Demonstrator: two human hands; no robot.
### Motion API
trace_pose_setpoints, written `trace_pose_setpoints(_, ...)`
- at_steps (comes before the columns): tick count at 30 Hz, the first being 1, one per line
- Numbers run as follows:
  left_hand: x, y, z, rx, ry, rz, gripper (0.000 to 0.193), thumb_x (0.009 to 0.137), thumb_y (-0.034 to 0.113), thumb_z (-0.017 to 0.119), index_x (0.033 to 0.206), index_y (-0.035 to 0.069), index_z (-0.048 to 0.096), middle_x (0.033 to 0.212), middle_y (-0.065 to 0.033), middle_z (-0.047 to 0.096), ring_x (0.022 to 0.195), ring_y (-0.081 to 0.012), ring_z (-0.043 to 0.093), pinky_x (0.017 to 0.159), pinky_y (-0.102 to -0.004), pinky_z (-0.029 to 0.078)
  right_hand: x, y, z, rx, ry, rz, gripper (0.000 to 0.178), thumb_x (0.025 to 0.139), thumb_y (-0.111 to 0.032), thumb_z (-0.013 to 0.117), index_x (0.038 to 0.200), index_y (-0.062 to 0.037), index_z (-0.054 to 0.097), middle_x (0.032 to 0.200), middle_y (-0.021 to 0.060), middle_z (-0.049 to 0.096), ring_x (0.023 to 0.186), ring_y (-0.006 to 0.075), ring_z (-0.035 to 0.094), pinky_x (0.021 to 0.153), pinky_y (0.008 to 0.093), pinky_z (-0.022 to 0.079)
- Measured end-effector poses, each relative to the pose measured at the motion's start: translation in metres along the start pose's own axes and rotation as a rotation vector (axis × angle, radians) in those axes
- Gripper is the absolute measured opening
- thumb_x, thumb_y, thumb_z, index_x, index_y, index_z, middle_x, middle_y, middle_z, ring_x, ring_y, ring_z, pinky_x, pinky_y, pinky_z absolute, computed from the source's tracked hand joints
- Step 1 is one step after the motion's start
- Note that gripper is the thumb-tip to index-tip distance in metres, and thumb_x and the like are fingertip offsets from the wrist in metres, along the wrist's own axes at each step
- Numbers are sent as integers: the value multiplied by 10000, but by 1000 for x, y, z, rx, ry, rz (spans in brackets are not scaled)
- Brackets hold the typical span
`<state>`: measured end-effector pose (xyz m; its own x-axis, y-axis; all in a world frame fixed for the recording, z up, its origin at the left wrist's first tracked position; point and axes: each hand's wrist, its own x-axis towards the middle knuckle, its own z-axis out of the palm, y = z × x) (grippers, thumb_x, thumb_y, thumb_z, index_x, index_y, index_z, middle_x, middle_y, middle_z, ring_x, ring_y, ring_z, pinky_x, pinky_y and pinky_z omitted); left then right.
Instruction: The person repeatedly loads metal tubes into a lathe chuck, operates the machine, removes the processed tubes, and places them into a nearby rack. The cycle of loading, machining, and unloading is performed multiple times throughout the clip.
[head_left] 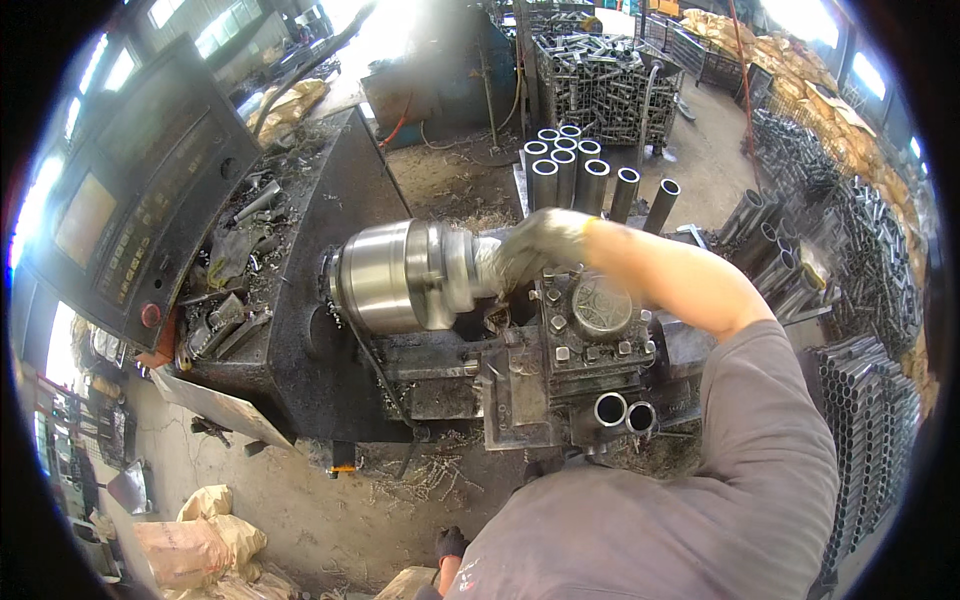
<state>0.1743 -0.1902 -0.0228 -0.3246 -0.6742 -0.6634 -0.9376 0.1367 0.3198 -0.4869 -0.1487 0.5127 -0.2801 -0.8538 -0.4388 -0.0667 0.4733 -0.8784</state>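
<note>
At the lathe chuck, my gloved right hand is curled around the near end of a bright metal tube set in the jaws. Motion smears the glove and the jaws, and the fingers partly cover the tube. Just right of the chuck stands the tool post with its square-headed bolts, below my right forearm. My left hand, in a dark glove, hangs low beside my body with its fingers curled. Whatever it may hold is hidden.
Several upright tubes stand behind the tool post. Two tubes lie on the carriage near my body. A control panel leans at left. Stacked tubes fill the right side. Sacks and metal chips lie on the floor.
</note>
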Motion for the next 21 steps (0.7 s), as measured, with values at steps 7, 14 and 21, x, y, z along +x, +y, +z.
trace_pose_setpoints(7, 17, 23, 1, 23, -42, 94, 297, 900, 328, 655, 1076, 90, 667, 974, -151, 727, 1012, -322, 685, 815, -464, 555, -32, -55, -35, -99, 1165, -1118, 172, 959, -91, 668, 1085, -3, 744, 928, 130, 776, 847, 204, 759, 737, 321, 616)
trace_pose_setpoints(14, 37, 30, -4, 653, 92, 671, 224, 955, 291, 623, 1095, 116, 617, 979, -112, 716, 1007, -303, 672, 808, -458, 552, 87, -2, -68, -1281, 388, -303, 223, 838, -289, 750, 945, -102, 808, 889, 191, 764, 808, 381, 733, 803, 480, 594)
trace_pose_setpoints(21, -1, 48, -2, 232, 20, 549, 226, 972, 257, 597, 1119, 94, 652, 908, -123, 688, 824, -308, 667, 698, -481, 535, 107, 39, -26, -1093, 25, -75, 393, 824, -436, 873, 910, -56, 820, 842, 96, 796, 753, 205, 758, 685, 370, 589)
